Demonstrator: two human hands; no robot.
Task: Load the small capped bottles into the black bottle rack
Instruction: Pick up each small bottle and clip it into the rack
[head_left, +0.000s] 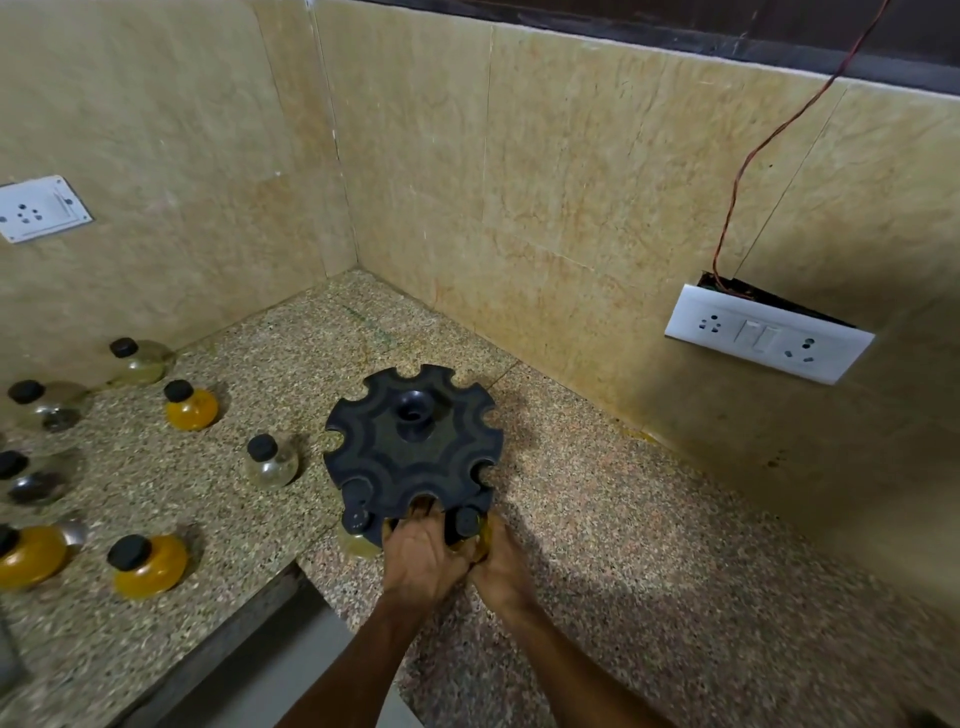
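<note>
black bottle rack (414, 447) sitting near worktop (597, 519) back corner | left hand (422, 558) and right hand (501, 564) meeting at rack's near edge, gripping an amber bottle (470, 530) | capped bottle (357, 522) sitting in near-left slot | loose bottles (189, 405) standing along left edge

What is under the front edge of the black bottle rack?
Under the black bottle rack, two black caps show in the front notches, one at the left and one between the hands. The bottle bodies are mostly covered by the rack and hands.
</note>
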